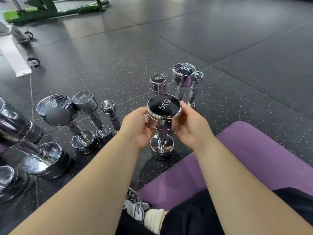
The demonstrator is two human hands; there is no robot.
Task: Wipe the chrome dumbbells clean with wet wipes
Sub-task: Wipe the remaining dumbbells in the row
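A chrome dumbbell marked 5KG (164,107) stands upright on the dark rubber floor in front of me. My left hand (135,128) grips the left side of its top head, and my right hand (191,126) grips the right side. Behind it stand three upright chrome dumbbells: a 2KG one (157,83), a 4KG one (183,75) and a thin small one (195,87). To the left stand more: a large one (57,110), another 2KG one (85,102) and a small one (109,107). No wet wipe is visible.
More big chrome dumbbells (18,131) crowd the left edge. A purple mat (245,158) lies under me at the right. A white bench with wheels (18,56) and a green frame (50,9) stand at the far left.
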